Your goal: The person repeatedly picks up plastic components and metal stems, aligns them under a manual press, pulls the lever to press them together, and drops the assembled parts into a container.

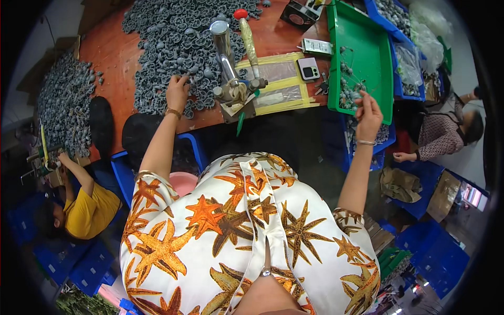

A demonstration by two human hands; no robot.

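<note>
My left hand (177,95) is at the near edge of a large heap of small grey cup-shaped parts (173,42) on the red table. Its thumb and fingertips are closed together; what is between them, if anything, is too small to make out. Over the near end of a green tray (379,63), my right hand (369,116) pinches a small grey part (358,96). More grey parts with thin stems (347,84) lie in that tray. Between my hands stands a hand press (224,52) with a metal column and a tape-wrapped lever (248,39) ending in a red knob.
A phone (308,69), keys (324,84) and a small white box (317,46) lie left of the tray. Blue crates (407,68) stand to its right. A fan-like device (300,16) is at the back. Co-workers in yellow (93,210) and patterned clothing (441,135) sit either side.
</note>
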